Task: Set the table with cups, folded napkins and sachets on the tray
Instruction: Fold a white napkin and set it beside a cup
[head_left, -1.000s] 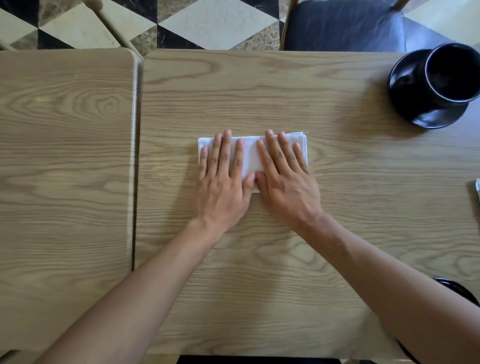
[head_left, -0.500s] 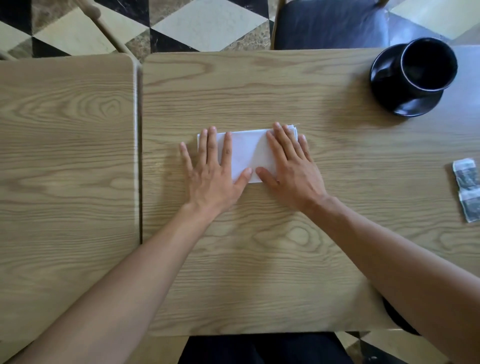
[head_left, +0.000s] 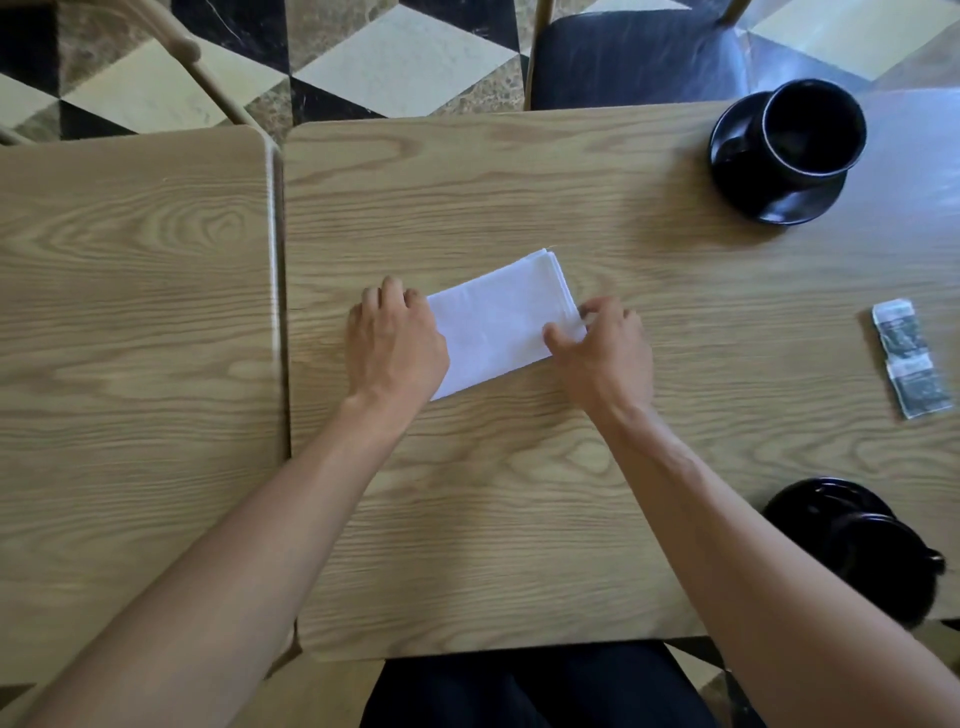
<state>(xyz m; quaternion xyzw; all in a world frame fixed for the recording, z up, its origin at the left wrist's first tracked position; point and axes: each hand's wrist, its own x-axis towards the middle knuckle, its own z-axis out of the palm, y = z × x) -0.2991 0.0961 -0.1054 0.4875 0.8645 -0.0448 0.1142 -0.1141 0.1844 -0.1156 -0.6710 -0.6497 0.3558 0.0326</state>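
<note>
While the left hand (head_left: 396, 343) curls its fingers around one end of the folded white cloth napkin (head_left: 501, 322), the right hand (head_left: 605, 353) pinches the opposite corner on the wooden worktop (head_left: 519, 493).

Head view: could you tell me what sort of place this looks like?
Probably a café or dining room: black cup on a saucer, sachets, a folded napkin on wooden tables, and a checkered floor.
</note>
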